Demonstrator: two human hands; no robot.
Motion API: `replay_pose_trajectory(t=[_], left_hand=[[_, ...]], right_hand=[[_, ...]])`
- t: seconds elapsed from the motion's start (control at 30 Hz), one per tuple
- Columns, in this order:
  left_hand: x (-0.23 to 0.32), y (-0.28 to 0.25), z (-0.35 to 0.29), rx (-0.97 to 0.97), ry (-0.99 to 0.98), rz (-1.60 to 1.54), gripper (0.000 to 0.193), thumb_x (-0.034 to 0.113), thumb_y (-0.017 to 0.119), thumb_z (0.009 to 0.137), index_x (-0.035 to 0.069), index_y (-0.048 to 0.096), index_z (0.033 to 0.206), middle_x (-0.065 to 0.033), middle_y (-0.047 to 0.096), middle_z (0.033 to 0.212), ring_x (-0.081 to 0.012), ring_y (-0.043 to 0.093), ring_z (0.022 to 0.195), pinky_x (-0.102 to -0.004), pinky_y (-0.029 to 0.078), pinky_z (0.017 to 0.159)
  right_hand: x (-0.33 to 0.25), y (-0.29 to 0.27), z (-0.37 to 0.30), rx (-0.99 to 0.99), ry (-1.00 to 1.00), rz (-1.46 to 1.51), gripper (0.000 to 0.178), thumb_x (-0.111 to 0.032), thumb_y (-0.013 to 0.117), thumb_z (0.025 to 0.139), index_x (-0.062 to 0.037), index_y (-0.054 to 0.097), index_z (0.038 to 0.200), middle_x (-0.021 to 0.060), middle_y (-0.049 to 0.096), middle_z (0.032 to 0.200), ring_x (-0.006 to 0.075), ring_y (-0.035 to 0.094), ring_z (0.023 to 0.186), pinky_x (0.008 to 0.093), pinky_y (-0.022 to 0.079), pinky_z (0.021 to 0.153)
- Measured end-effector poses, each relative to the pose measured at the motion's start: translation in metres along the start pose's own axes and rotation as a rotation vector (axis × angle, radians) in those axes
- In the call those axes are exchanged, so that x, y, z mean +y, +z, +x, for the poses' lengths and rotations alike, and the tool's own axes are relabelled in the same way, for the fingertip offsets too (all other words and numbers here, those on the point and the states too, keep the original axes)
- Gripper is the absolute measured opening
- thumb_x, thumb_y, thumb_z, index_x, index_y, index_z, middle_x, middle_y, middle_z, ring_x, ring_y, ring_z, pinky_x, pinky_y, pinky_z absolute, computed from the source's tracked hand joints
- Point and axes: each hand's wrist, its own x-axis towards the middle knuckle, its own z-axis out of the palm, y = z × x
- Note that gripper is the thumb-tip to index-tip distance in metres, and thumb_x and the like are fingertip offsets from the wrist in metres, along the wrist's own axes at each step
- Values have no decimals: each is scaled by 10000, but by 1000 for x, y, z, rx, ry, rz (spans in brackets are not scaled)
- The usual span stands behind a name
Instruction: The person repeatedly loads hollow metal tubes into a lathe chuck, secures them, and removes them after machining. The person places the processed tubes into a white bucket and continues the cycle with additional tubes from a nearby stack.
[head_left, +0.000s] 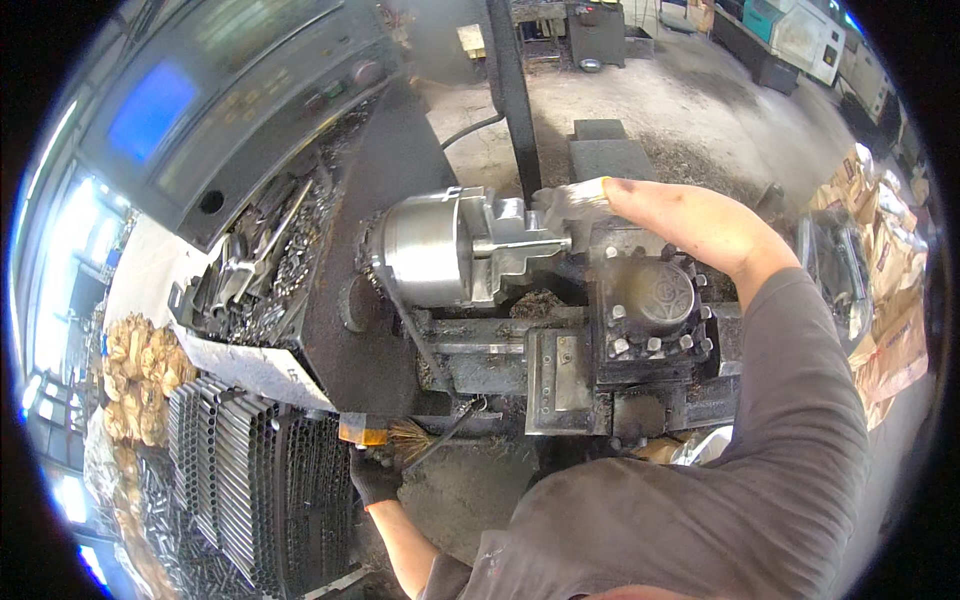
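Note:
My right hand [573, 202], in a pale glove with dark, dirty fingers, reaches in from the right to the jaws of a lathe chuck [425, 250]. Motion smears its fingers, so whether they grip anything is unclear. Just below it, a thin bright rod-like piece [525, 243] extends from the chuck toward the tool post [650, 300]. Down at the lathe's front edge is my left hand [376, 477], in a dark glove. It sits directly under an orange block-shaped part [362, 432], beside a brush with tan bristles [408, 440]. Its fingers are mostly hidden.
Stacked metal tubes [240, 470] stand at lower left, near brown paper bundles [145, 375]. A tray [250, 345] of metal chips and hand tools lies left of the chuck. A dark upright post [515, 100] rises behind the lathe. Brown paper sacks [885, 290] are at right.

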Motion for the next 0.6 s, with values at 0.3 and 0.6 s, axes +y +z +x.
replay_pose_trajectory(t=[0.3, 0.6], left_hand=[[-14, 61, -56, 556, 721, 1010, 487, 460, 573, 1086, 20, 664, 1273, -160, 727, 1131, -317, 706, 989, -454, 571, 842], [33, 365, -71, -152, 1761, 1317, 403, 219, 658, 983, 56, 673, 1351, -213, 692, 1278, -442, 656, 1170, -555, 504, 1063]], right_hand=[[-130, 55, -153, 843, 75, 120, 642, -173, 709, 952, -41, 507, 1547, 179, 695, 1419, 268, 736, 1181, 415, 604, 1012], [-188, 224, -283, 1304, -97, 241, 363, 152, 553, 774, -8, 769, 1019, 132, 775, 994, 183, 745, 798, 322, 603, 750]])
